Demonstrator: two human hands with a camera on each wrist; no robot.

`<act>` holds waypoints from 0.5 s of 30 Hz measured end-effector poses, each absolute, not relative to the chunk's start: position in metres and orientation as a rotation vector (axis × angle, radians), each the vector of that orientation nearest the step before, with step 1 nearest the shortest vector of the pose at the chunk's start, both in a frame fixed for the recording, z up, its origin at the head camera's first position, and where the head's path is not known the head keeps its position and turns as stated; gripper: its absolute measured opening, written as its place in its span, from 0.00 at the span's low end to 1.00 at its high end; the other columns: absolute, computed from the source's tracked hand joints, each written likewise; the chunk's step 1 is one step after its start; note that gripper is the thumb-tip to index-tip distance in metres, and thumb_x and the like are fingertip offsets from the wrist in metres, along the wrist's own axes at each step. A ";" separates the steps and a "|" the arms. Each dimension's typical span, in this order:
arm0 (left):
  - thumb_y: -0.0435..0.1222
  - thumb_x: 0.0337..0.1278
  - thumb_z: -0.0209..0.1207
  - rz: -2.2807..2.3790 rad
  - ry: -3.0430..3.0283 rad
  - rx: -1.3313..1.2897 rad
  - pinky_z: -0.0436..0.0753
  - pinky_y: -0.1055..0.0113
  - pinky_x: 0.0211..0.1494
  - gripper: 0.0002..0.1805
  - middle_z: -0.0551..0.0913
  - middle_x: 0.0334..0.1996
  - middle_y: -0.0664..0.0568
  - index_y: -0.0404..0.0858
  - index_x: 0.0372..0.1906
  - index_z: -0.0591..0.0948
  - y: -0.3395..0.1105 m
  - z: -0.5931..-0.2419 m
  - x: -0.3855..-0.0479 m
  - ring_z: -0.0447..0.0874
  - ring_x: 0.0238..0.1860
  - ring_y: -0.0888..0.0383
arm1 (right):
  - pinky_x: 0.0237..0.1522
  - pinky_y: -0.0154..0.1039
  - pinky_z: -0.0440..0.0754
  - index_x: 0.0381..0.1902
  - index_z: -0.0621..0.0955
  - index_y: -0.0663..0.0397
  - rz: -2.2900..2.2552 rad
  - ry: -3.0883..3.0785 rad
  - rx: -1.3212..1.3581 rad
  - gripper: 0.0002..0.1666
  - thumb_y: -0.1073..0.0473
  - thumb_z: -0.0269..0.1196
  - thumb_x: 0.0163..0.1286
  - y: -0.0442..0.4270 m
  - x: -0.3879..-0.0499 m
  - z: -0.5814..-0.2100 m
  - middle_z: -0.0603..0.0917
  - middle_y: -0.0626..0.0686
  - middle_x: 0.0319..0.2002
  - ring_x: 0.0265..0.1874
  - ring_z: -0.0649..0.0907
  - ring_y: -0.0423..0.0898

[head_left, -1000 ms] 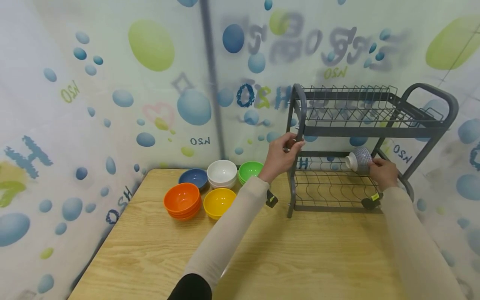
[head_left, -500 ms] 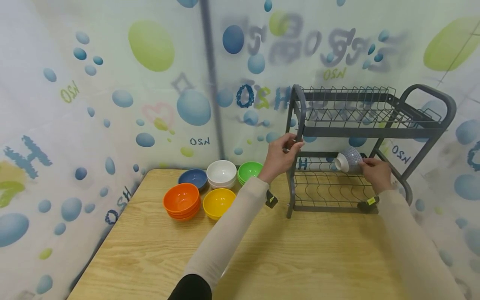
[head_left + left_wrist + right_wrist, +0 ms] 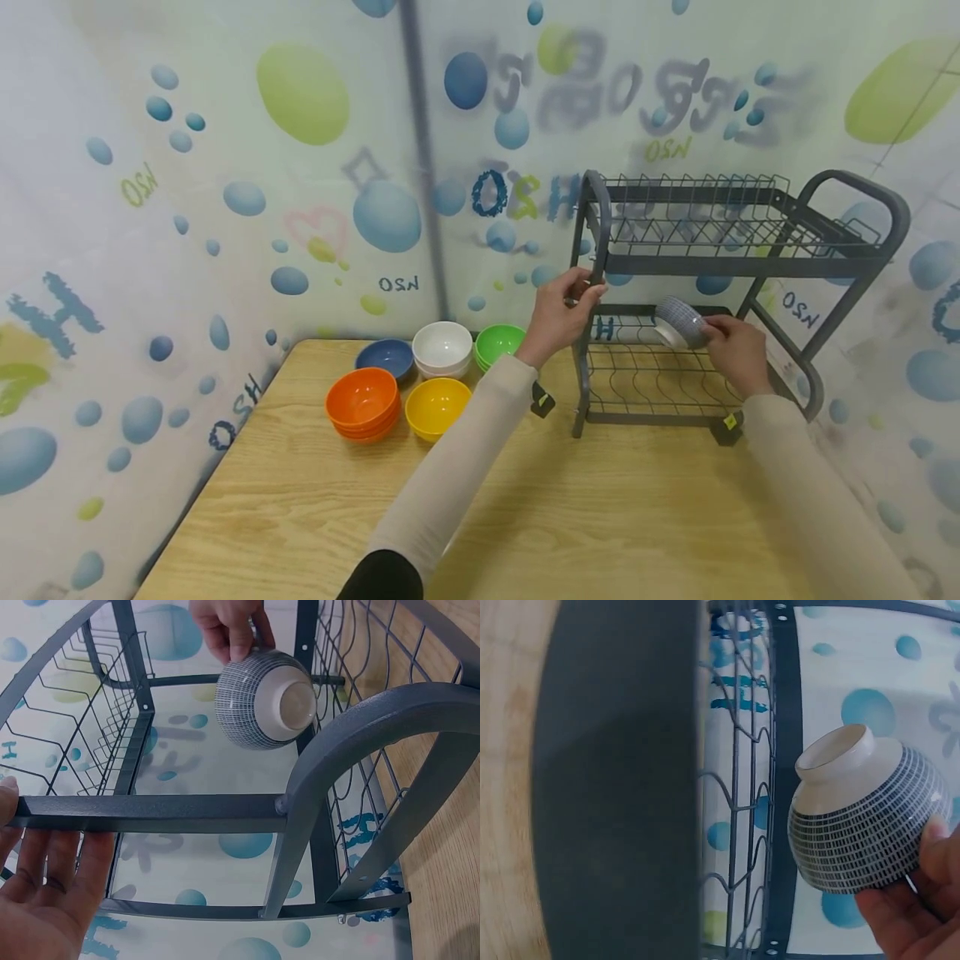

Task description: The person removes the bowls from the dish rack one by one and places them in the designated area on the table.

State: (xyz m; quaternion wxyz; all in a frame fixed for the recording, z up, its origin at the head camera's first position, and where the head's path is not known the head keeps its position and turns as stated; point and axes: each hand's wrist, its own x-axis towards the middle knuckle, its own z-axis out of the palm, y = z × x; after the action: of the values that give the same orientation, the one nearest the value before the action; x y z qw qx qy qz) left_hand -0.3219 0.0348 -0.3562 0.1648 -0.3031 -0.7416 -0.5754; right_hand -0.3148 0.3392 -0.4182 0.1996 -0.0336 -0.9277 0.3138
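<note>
My right hand (image 3: 738, 354) pinches the rim of a small bowl (image 3: 678, 321), blue-and-white checked outside with a white foot. Between the two tiers of a dark grey two-tier dish rack (image 3: 750, 265), the bowl is held tilted above the lower wire shelf. Its foot faces down and left in the head view. In the right wrist view thumb and fingers grip the bowl (image 3: 862, 832) at its edge. My left hand (image 3: 558, 308) holds the rack's left side; the left wrist view has its fingers (image 3: 64, 862) under a side bar.
Left of the rack, on the wooden table (image 3: 525, 517), stand stacked orange bowls (image 3: 363, 400), a yellow bowl (image 3: 438, 407), a blue bowl (image 3: 386, 354), white bowls (image 3: 442, 346) and green bowls (image 3: 498, 340). A patterned curtain (image 3: 300, 192) hangs behind.
My right hand has moved left with the checked bowl, along the lower tier, and the bowl's foot has turned further downward. The left hand stays on the rack.
</note>
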 end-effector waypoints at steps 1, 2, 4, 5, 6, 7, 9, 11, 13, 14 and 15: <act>0.41 0.76 0.58 -1.640 -2.117 -0.861 0.83 0.75 0.39 0.11 0.88 0.37 0.41 0.39 0.50 0.84 0.035 -0.356 -0.322 0.88 0.39 0.45 | 0.36 0.48 0.79 0.59 0.81 0.70 0.856 -2.584 -0.067 0.21 0.58 0.53 0.81 0.337 -0.313 -0.418 0.85 0.73 0.50 0.39 0.84 0.63; 0.41 0.75 0.58 -1.642 -2.118 -0.859 0.83 0.75 0.38 0.11 0.88 0.37 0.41 0.39 0.50 0.84 0.035 -0.356 -0.322 0.89 0.39 0.44 | 0.36 0.48 0.78 0.58 0.81 0.69 0.832 -2.570 -0.041 0.20 0.58 0.54 0.81 0.335 -0.311 -0.417 0.86 0.72 0.48 0.38 0.84 0.62; 0.41 0.76 0.58 -1.639 -2.124 -0.854 0.84 0.74 0.38 0.11 0.88 0.37 0.41 0.39 0.50 0.84 0.035 -0.356 -0.323 0.89 0.38 0.47 | 0.33 0.48 0.77 0.56 0.82 0.69 0.768 -2.548 0.016 0.18 0.59 0.56 0.80 0.331 -0.307 -0.416 0.87 0.72 0.46 0.34 0.84 0.61; 0.41 0.75 0.58 -1.638 -2.126 -0.852 0.84 0.74 0.38 0.11 0.88 0.37 0.42 0.39 0.50 0.84 0.035 -0.356 -0.323 0.89 0.37 0.48 | 0.32 0.49 0.77 0.55 0.83 0.69 0.746 -2.537 0.041 0.18 0.60 0.56 0.80 0.329 -0.304 -0.415 0.87 0.72 0.45 0.33 0.84 0.61; 0.41 0.76 0.58 -1.633 -2.129 -0.846 0.84 0.74 0.38 0.11 0.88 0.36 0.43 0.40 0.50 0.84 0.035 -0.356 -0.323 0.89 0.37 0.50 | 0.32 0.52 0.77 0.54 0.83 0.69 0.726 -2.519 0.068 0.17 0.61 0.57 0.79 0.326 -0.301 -0.414 0.87 0.72 0.45 0.32 0.84 0.62; 0.41 0.76 0.58 -1.631 -2.130 -0.846 0.84 0.73 0.38 0.11 0.88 0.36 0.43 0.40 0.51 0.84 0.036 -0.356 -0.323 0.89 0.36 0.51 | 0.33 0.55 0.78 0.53 0.83 0.69 0.709 -2.503 0.097 0.16 0.62 0.58 0.78 0.323 -0.298 -0.414 0.87 0.72 0.44 0.32 0.85 0.63; 0.42 0.75 0.58 -1.635 -2.133 -0.837 0.85 0.73 0.38 0.11 0.88 0.36 0.44 0.40 0.50 0.84 0.035 -0.356 -0.323 0.88 0.36 0.53 | 0.33 0.60 0.79 0.51 0.84 0.70 0.680 -2.465 0.172 0.14 0.64 0.59 0.77 0.318 -0.291 -0.413 0.87 0.72 0.43 0.32 0.85 0.65; 0.42 0.75 0.58 -1.642 -2.136 -0.830 0.85 0.73 0.38 0.11 0.88 0.36 0.44 0.41 0.50 0.84 0.035 -0.356 -0.322 0.89 0.36 0.54 | 0.34 0.63 0.80 0.48 0.84 0.71 0.661 -2.414 0.236 0.11 0.67 0.60 0.75 0.313 -0.286 -0.413 0.87 0.72 0.42 0.32 0.86 0.67; 0.42 0.75 0.58 -1.649 -2.136 -0.826 0.85 0.73 0.39 0.11 0.88 0.36 0.43 0.40 0.50 0.84 0.035 -0.356 -0.321 0.89 0.37 0.53 | 0.35 0.64 0.80 0.46 0.84 0.70 0.640 -2.369 0.286 0.09 0.69 0.61 0.73 0.309 -0.282 -0.413 0.88 0.71 0.41 0.34 0.87 0.67; 0.42 0.75 0.59 -1.653 -2.136 -0.823 0.85 0.73 0.39 0.12 0.88 0.37 0.43 0.40 0.50 0.84 0.036 -0.356 -0.321 0.89 0.38 0.53 | 0.35 0.64 0.80 0.45 0.84 0.69 0.630 -2.350 0.301 0.08 0.69 0.62 0.72 0.308 -0.280 -0.414 0.88 0.70 0.41 0.34 0.87 0.67; 0.42 0.75 0.59 -1.654 -2.136 -0.823 0.85 0.73 0.39 0.12 0.88 0.37 0.42 0.39 0.50 0.84 0.036 -0.356 -0.321 0.89 0.38 0.52 | 0.36 0.64 0.81 0.44 0.84 0.69 0.618 -2.331 0.314 0.07 0.70 0.62 0.72 0.306 -0.278 -0.414 0.88 0.69 0.41 0.35 0.87 0.67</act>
State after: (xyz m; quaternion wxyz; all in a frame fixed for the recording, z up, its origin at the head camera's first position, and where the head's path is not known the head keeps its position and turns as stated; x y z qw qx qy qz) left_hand -0.3206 0.0358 -0.3559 0.1582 -0.2876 -0.7469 -0.5782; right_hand -0.2776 0.3062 -0.4145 0.3474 0.1211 -0.8988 0.2382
